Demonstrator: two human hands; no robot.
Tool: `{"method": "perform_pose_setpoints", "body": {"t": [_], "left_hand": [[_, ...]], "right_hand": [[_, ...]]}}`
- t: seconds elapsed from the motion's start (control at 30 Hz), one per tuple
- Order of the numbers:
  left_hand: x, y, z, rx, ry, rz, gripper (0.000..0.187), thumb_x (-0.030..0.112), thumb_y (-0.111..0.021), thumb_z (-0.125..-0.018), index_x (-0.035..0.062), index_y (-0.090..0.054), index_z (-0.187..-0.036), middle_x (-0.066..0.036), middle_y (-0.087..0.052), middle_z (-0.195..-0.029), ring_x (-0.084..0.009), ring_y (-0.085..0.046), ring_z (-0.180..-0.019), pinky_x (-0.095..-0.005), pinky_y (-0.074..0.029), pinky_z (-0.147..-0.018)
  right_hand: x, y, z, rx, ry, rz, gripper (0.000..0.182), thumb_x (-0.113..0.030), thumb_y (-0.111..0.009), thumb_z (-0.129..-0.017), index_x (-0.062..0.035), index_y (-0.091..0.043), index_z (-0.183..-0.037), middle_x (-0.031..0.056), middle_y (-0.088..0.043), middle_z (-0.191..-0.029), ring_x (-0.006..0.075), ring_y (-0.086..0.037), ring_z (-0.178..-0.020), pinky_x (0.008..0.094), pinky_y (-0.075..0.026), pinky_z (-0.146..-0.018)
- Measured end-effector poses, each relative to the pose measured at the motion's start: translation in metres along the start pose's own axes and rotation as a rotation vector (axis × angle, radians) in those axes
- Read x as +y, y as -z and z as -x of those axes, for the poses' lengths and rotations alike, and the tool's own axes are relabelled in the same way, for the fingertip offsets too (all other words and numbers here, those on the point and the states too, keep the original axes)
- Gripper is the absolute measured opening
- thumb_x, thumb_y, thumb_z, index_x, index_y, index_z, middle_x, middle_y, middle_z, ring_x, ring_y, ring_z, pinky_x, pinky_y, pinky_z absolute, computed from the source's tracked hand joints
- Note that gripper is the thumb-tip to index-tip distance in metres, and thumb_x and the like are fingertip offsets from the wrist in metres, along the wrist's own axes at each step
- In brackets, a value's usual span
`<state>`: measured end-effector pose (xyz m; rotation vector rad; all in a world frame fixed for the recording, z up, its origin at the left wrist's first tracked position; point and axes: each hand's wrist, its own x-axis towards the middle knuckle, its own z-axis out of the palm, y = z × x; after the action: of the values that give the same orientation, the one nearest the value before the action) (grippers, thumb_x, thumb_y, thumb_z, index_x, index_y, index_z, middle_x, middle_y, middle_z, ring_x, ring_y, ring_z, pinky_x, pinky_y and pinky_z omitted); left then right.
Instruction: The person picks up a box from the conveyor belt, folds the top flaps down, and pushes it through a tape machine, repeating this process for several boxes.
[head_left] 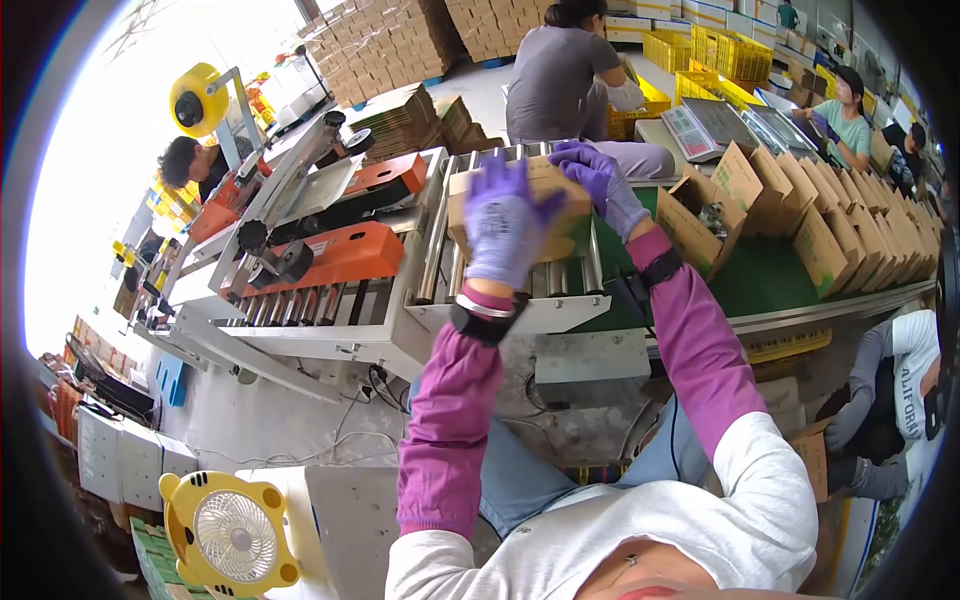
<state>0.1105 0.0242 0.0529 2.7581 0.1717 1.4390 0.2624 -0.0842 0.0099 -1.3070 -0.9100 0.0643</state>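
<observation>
A closed brown cardboard box (565, 205) lies on the metal roller conveyor (440, 250). My left hand (505, 225), in a purple glove, is spread flat on the box's near face. My right hand (598, 180), also gloved in purple, presses on the box's top right corner. Both hands hold the box between them. Purple sleeves and black wrist bands cover my forearms.
An orange tape-sealing machine (335, 255) with a yellow tape roll (197, 98) stands left of the rollers. Open cardboard boxes (800, 200) line a green belt at right. Other people sit beyond; yellow crates (720, 50) and stacked cartons at back. A yellow fan (232, 535) stands lower left.
</observation>
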Motion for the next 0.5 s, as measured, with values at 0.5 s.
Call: {"method": "perform_pose_setpoints", "body": {"t": [0.5], "left_hand": [[-0.175,-0.006,-0.041,-0.516,0.129,-0.204,0.053,0.023,-0.08,-0.06,0.0117,-0.063,-0.109,-0.009,-0.062,-0.111,-0.0279,-0.057,-0.107,-0.0392,-0.041,-0.096]], "right_hand": [[0.039,0.226,0.155,-0.055,0.163,1.372,0.062,-0.043,-0.071,-0.074,-0.0045,-0.055,-0.12,0.0179,-0.053,-0.126,0.0349,-0.041,-0.126,0.0432,-0.034,-0.104]]}}
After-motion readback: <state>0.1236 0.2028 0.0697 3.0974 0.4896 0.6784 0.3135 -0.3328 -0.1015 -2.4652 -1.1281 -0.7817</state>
